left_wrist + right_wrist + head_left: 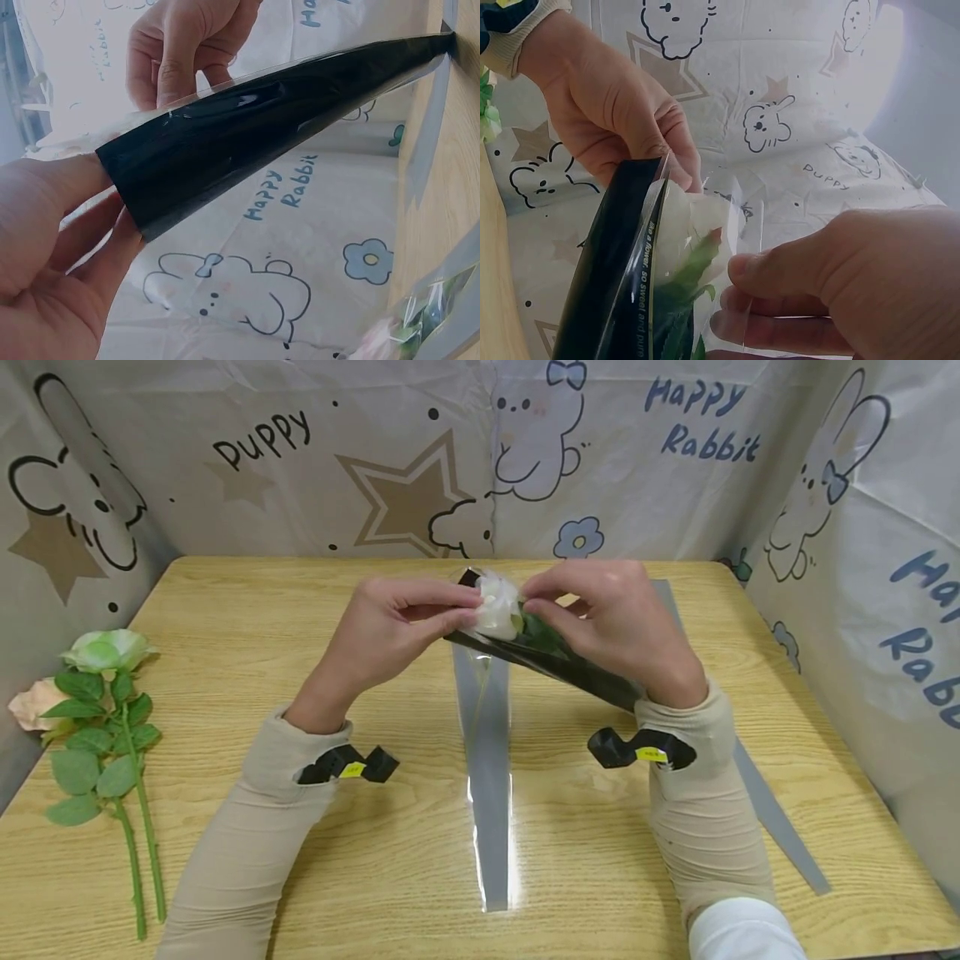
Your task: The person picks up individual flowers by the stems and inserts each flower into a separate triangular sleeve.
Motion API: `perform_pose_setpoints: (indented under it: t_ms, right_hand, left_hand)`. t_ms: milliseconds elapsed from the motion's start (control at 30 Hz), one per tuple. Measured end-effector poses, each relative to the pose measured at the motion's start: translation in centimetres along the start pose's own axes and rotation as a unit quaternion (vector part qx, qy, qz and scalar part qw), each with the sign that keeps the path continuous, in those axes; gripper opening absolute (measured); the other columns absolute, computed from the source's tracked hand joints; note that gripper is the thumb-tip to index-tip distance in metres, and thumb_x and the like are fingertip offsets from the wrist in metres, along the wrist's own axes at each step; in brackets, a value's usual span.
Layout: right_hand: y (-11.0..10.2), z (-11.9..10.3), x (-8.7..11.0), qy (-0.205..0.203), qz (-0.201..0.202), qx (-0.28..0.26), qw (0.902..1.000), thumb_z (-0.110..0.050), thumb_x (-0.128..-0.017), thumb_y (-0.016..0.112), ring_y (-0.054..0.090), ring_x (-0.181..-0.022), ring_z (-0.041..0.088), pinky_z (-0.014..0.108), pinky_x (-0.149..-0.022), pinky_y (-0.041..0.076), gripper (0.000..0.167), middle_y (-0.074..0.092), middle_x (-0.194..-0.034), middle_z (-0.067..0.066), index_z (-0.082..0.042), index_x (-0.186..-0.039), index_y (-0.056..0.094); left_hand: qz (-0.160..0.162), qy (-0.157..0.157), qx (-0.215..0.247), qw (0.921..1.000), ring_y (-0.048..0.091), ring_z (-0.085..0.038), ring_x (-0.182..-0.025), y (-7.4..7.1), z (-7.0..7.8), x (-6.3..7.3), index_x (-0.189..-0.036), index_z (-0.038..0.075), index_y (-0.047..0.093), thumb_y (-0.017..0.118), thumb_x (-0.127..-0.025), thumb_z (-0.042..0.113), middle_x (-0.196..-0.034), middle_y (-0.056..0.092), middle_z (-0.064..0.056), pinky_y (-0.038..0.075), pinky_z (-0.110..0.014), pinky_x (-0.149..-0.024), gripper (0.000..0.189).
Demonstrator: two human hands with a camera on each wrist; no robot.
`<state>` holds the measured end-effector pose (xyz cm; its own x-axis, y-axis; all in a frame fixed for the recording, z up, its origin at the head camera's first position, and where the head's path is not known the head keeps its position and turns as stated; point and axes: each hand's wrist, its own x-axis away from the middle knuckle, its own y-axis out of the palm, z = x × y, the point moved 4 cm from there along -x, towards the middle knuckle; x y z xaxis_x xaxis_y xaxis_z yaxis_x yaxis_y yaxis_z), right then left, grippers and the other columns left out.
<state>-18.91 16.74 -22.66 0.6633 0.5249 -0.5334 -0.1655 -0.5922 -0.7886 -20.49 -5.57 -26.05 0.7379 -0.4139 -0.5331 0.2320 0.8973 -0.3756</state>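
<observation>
A white artificial rose with green leaves lies inside a black-and-clear flower sleeve, its bloom at the wide mouth. The sleeve tapers down toward the tabletop on the right and carries small printed lettering in the right wrist view. My left hand pinches the mouth's edge beside the bloom, thumb and fingers on either side of the film. From the other side, my right hand pinches the clear front edge near the petals. The stem is hidden inside the sleeve.
A grey-and-clear sleeve lies mid-table below the hands, and another grey strip slants along the right side under my forearm. Two loose roses, one pale green and one peach, rest at the left. Printed cloth walls border the table.
</observation>
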Motion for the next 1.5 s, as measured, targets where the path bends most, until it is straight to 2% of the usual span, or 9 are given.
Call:
perform_pose_setpoints:
  t_ms: [267,567,700,833,967,1067,1133,1300,1500]
  right_hand:
    - [0.2,-0.7,0.0,-0.039,0.004,-0.002,0.9992,-0.009,-0.092,0.078,0.077,-0.089,0.019,0.035,-0.072,0.065,0.012,0.081,-0.100,0.008,-0.006,-0.104,0.080]
    - [0.7,-1.3,-0.1,-0.062,0.002,-0.004,0.9981,-0.008,-0.092,0.078,0.077,-0.087,0.018,0.033,-0.075,0.063,0.013,0.081,-0.099,0.009,-0.004,-0.104,0.079]
    - [0.7,-1.1,-0.1,-0.050,0.002,-0.005,0.9987,-0.010,-0.092,0.079,0.077,-0.088,0.018,0.033,-0.071,0.064,0.014,0.081,-0.100,0.009,-0.005,-0.104,0.080]
    - [0.6,-0.9,-0.1,-0.041,0.013,-0.017,0.9990,-0.009,-0.092,0.078,0.078,-0.088,0.018,0.029,-0.067,0.064,0.013,0.081,-0.100,0.009,-0.005,-0.104,0.080]
    - [0.4,-0.5,-0.1,-0.025,0.027,-0.016,0.9992,-0.008,-0.092,0.078,0.078,-0.088,0.019,0.028,-0.066,0.064,0.011,0.081,-0.099,0.009,-0.004,-0.102,0.080]
    - [0.3,-0.2,-0.1,-0.012,0.041,-0.002,0.9991,-0.009,-0.092,0.078,0.077,-0.087,0.020,0.029,-0.066,0.064,0.010,0.081,-0.097,0.010,-0.003,-0.101,0.079]
    - [0.3,0.0,-0.2,-0.005,0.049,0.010,0.9987,-0.010,-0.093,0.077,0.077,-0.086,0.021,0.031,-0.066,0.064,0.010,0.081,-0.095,0.011,-0.002,-0.100,0.079]
    - [0.1,0.2,-1.6,0.025,0.063,0.036,0.9970,-0.012,-0.097,0.073,0.077,-0.084,0.023,0.038,-0.072,0.064,0.013,0.081,-0.094,0.013,-0.001,-0.100,0.079]
    - [-0.6,-0.4,-4.1,0.073,0.086,0.052,0.9923,-0.015,-0.101,0.067,0.078,-0.086,0.024,0.037,-0.079,0.064,0.019,0.081,-0.098,0.014,0.000,-0.103,0.078]
  left_hand:
    - [-0.039,0.124,-0.078,0.9884,0.078,-0.014,-0.094,0.2,0.4,0.0,-0.100,0.004,0.083,0.083,-0.081,-0.003,-0.100,0.082,-0.010,0.061,-0.017,-0.080,0.021]
    - [-0.059,0.165,-0.140,0.9746,0.079,-0.019,-0.089,0.4,0.3,0.1,-0.099,0.008,0.083,0.082,-0.082,-0.001,-0.100,0.082,-0.008,0.055,-0.010,-0.079,0.020]
    - [-0.033,0.169,-0.134,0.9759,0.080,-0.021,-0.089,0.1,0.3,0.1,-0.101,0.004,0.082,0.081,-0.084,-0.002,-0.101,0.082,-0.010,0.058,-0.011,-0.081,0.018]
    - [0.042,0.171,-0.118,0.9772,0.079,-0.016,-0.088,-0.6,0.1,0.0,-0.100,-0.003,0.080,0.080,-0.086,-0.003,-0.098,0.081,-0.017,0.059,-0.012,-0.080,0.014]
    - [0.162,0.127,-0.086,0.9747,0.072,0.002,-0.080,-1.5,-0.9,-0.2,-0.099,-0.007,0.077,0.076,-0.091,0.000,-0.095,0.079,-0.021,0.059,-0.013,-0.074,0.011]
    - [0.230,0.046,-0.036,0.9714,0.070,0.002,-0.079,-1.9,-2.7,-0.2,-0.105,-0.008,0.071,0.069,-0.098,0.007,-0.099,0.077,-0.022,0.060,-0.017,-0.070,0.017]
    - [0.237,-0.028,-0.005,0.9710,0.073,-0.001,-0.079,-1.8,-4.1,-0.2,-0.110,-0.005,0.068,0.063,-0.103,0.014,-0.102,0.076,-0.020,0.061,-0.019,-0.068,0.022]
    - [0.134,-0.188,0.046,0.9719,0.078,-0.011,-0.088,-0.2,-6.4,-0.2,-0.119,0.001,0.065,0.052,-0.109,0.026,-0.112,0.075,-0.016,0.063,-0.023,-0.071,0.030]
    - [-0.020,-0.198,0.105,0.9743,0.077,-0.037,-0.103,2.6,-6.1,-0.4,-0.134,-0.001,0.056,0.044,-0.110,0.046,-0.125,0.071,-0.023,0.066,-0.037,-0.081,0.054]
